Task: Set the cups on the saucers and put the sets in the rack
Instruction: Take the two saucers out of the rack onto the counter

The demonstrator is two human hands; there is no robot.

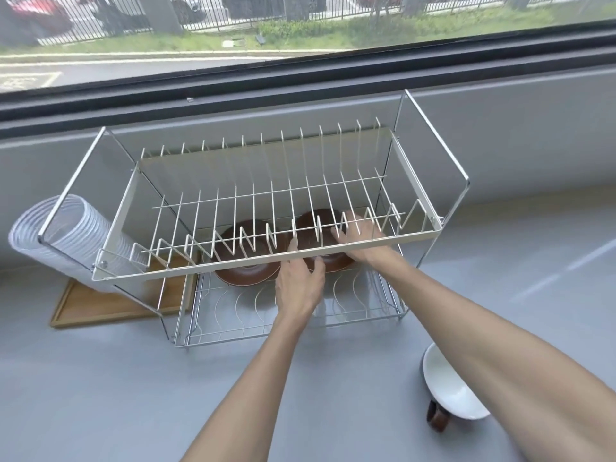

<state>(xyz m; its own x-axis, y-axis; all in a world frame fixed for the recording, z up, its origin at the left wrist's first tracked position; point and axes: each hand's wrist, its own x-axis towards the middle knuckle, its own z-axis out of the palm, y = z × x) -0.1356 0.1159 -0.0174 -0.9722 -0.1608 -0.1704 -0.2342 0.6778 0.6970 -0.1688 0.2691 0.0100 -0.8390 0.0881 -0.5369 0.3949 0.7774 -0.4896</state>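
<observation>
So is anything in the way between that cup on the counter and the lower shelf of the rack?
Nothing solid blocks it. The cup sits apart on the counter, under the right forearm. The lower shelf is open at the front, though the upper tier overhangs it and two brown saucers fill the back.

I find no readable text, label, brand or number on anything here. The only sign-like mark is yellow paint on the road (pixel 23 81) outside the window, too blurred to read.

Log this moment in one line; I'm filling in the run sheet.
stage: placing set | left hand: on brown saucer | right hand: same saucer, lower tier of rack | counter: one cup left
</observation>
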